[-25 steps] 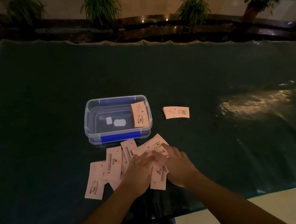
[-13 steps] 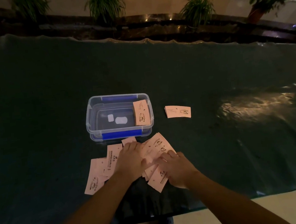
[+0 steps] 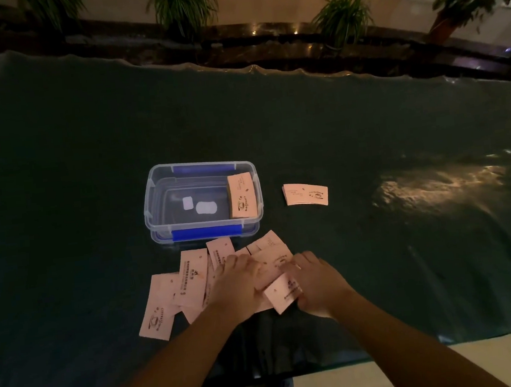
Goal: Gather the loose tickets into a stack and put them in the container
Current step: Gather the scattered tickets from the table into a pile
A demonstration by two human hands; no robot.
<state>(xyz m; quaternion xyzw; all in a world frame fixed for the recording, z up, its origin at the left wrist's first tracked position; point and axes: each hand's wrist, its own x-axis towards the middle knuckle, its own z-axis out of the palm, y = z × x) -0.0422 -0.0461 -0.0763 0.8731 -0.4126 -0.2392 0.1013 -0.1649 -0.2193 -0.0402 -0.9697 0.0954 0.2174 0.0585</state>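
Note:
Several loose pink tickets (image 3: 190,277) lie fanned out on the dark table cover just in front of a clear plastic container (image 3: 155,200) with blue clips. One stack of tickets (image 3: 242,199) leans inside the container against its right wall. Another small stack (image 3: 306,194) lies on the cover to the container's right. My left hand (image 3: 235,284) presses flat on the middle of the loose pile. My right hand (image 3: 317,281) rests on the pile's right side, fingers curled over a few tickets (image 3: 281,293) that both hands hold together.
The dark green cover (image 3: 377,244) spans the whole table, with a bright glare patch at the right. Its near edge runs close below my forearms. Potted plants (image 3: 183,3) and a dark ledge stand beyond the far edge.
My left hand slid right and back from the pile's top toward my right hand. The tickets under both hands have drawn closer together and turned slightly.

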